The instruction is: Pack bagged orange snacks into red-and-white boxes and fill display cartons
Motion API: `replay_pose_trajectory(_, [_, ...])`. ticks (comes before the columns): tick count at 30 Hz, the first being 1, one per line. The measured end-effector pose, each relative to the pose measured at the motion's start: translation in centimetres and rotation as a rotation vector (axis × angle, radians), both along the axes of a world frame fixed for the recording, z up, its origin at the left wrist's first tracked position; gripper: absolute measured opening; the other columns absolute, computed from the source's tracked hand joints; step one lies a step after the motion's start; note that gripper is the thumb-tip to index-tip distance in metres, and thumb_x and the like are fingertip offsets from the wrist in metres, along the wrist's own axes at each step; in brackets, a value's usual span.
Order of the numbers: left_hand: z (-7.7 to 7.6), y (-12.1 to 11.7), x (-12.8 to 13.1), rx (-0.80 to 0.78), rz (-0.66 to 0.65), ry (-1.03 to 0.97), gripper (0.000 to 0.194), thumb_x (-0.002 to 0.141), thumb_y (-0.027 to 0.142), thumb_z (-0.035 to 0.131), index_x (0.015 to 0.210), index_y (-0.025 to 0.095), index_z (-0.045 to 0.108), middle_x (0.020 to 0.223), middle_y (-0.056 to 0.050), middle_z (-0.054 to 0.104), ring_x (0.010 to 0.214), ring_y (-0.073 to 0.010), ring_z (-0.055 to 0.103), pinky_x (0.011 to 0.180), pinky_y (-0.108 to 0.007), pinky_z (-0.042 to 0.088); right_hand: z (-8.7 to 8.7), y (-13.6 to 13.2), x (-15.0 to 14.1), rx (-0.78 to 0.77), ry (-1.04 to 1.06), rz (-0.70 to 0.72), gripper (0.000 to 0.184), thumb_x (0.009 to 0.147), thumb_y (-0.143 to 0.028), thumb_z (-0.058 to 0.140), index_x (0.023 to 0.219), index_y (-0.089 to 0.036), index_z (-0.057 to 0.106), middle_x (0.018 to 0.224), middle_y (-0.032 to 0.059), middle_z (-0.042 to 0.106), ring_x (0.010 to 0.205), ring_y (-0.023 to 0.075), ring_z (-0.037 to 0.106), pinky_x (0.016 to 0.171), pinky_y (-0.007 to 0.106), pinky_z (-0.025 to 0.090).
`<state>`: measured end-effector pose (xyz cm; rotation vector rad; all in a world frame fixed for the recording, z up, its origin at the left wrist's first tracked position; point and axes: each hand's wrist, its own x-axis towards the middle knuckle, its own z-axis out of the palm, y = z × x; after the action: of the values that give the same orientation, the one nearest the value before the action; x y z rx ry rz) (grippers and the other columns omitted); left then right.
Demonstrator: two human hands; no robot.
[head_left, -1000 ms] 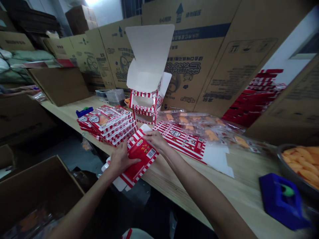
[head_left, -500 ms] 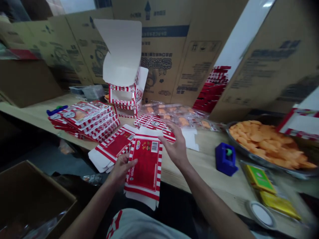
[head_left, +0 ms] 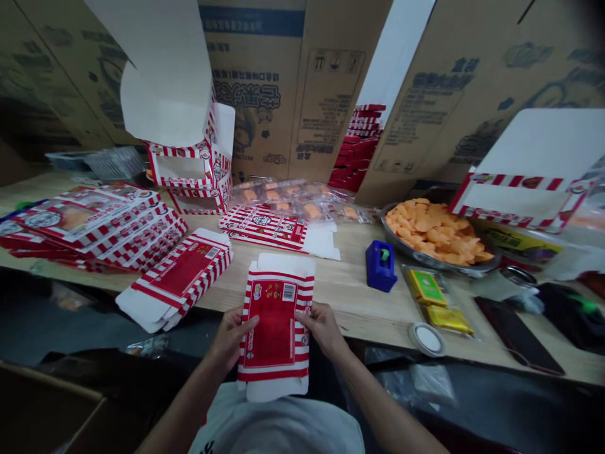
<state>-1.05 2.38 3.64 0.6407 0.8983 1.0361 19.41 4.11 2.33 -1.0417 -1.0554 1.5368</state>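
A folded-flat red and white striped carton [head_left: 269, 334] is held before me, its red printed panel and barcode facing up. Its left edge is pinched by my left hand [head_left: 230, 335], thumb on top. On the opposite edge my right hand [head_left: 324, 328] grips it the same way. White end flaps stick out at its top and bottom. To the left, a small stack of similar flat cartons [head_left: 182, 271] overhangs the table edge. Another striped flat carton [head_left: 265, 226] lies farther back, with its white flap pointing right.
A tall pile of flat cartons [head_left: 94, 221] sits at left, near upright open boxes [head_left: 182, 170]. Bagged orange pieces [head_left: 302, 198] lie at the back. On the right are a metal bowl [head_left: 486, 268] of orange chips, a blue tape dispenser [head_left: 380, 268], yellow packets [head_left: 447, 317] and a tape roll [head_left: 426, 339].
The carton has come off the small stack, which now rests on the table at left. My right hand has closed on its right edge. The view has turned right.
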Motion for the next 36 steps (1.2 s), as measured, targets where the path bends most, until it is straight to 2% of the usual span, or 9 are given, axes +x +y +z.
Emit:
replay_pose_trajectory(7, [-2.8,-2.5,0.6,0.004,-0.111,0.049,0.032,0.065,0.037,0.079,0.088,0.015,0.072,0.079,-0.007,0.074,0.07,-0.0232,0.07,0.069,-0.036,0.056,-1.1,0.6,0.8,-0.035,0.047,-0.246,0.035,0.06,-0.037,0.081,0.075,-0.019,0.055,0.072,0.0015,0.071,0.063,0.0178,0.066,0.064,0.031,0.054])
replay_pose_trajectory(12, [-2.1,-1.8,0.3,0.121,-0.052,0.092,0.06,0.072,0.033,0.074,0.128,0.024,0.055,0.12,-0.009,0.065,0.105,-0.0259,0.064,0.088,-0.038,0.052,-2.2,-0.7,0.9,0.064,-0.032,-0.23,0.05,0.067,-0.038,0.076,0.107,-0.026,0.048,0.103,0.0044,0.068,0.087,0.0204,0.068,0.076,0.036,0.056])
replay_pose_trajectory(16, [-1.6,0.1,0.3,0.263,0.015,0.103,0.064,0.073,0.03,0.073,0.133,0.026,0.05,0.136,-0.009,0.053,0.123,-0.0255,0.051,0.1,-0.035,0.044,-2.6,-1.4,1.4,0.066,-0.108,-0.145,0.045,0.075,-0.044,0.069,0.113,-0.024,0.056,0.108,0.0064,0.067,0.092,0.0221,0.066,0.079,0.036,0.055])
replay_pose_trajectory(22, [-2.7,1.9,0.2,0.146,0.077,0.165,0.041,0.067,0.031,0.077,0.105,0.018,0.068,0.102,-0.008,0.072,0.089,-0.0212,0.067,0.078,-0.032,0.053,-2.8,-1.0,1.9,0.083,-0.218,-0.213,0.027,0.075,-0.044,0.067,0.093,-0.023,0.07,0.096,0.0057,0.07,0.088,0.0233,0.064,0.074,0.035,0.054])
replay_pose_trajectory(27, [-3.3,2.6,-0.1,0.152,0.111,0.275,0.027,0.062,0.037,0.079,0.071,0.012,0.072,0.071,-0.004,0.071,0.068,-0.0179,0.064,0.068,-0.03,0.051,-3.2,-0.6,1.5,0.123,-0.17,-0.213,0.017,0.07,-0.037,0.073,0.07,-0.021,0.069,0.098,0.0056,0.066,0.092,0.0216,0.061,0.08,0.033,0.051])
replay_pose_trajectory(29, [-3.3,2.8,-0.4,0.168,0.099,0.286,0.024,0.061,0.035,0.078,0.066,0.013,0.07,0.066,-0.002,0.068,0.064,-0.0153,0.061,0.064,-0.027,0.049,-3.1,-0.5,1.4,0.071,-0.102,-0.193,0.018,0.067,-0.034,0.076,0.078,-0.023,0.068,0.085,0.0026,0.065,0.079,0.0177,0.061,0.072,0.031,0.051])
replay_pose_trajectory(31, [-3.2,3.0,-0.8,0.169,0.109,0.278,0.024,0.059,0.031,0.08,0.073,0.015,0.069,0.065,0.001,0.065,0.06,-0.0119,0.058,0.06,-0.023,0.046,-2.6,-0.3,1.4,0.028,-0.045,-0.169,0.037,0.063,-0.03,0.079,0.098,-0.026,0.065,0.076,-0.0021,0.061,0.068,0.014,0.058,0.067,0.027,0.049])
replay_pose_trajectory(33, [-3.0,3.3,-1.3,0.174,0.063,0.251,0.038,0.058,0.026,0.08,0.093,0.018,0.068,0.065,0.004,0.062,0.058,-0.0093,0.055,0.057,-0.02,0.043,-2.0,0.0,1.5,-0.004,-0.034,-0.088,0.048,0.062,-0.028,0.079,0.107,-0.026,0.063,0.074,-0.0033,0.061,0.066,0.0125,0.057,0.066,0.026,0.048])
replay_pose_trajectory(36, [-2.8,3.9,-2.1,0.17,-0.084,0.225,0.052,0.058,0.023,0.08,0.107,0.017,0.065,0.067,0.004,0.06,0.058,-0.0086,0.054,0.056,-0.019,0.041,-1.5,0.4,1.8,-0.045,-0.065,0.059,0.032,0.064,-0.031,0.078,0.093,-0.02,0.068,0.072,-0.0009,0.063,0.065,0.0131,0.057,0.066,0.026,0.047])
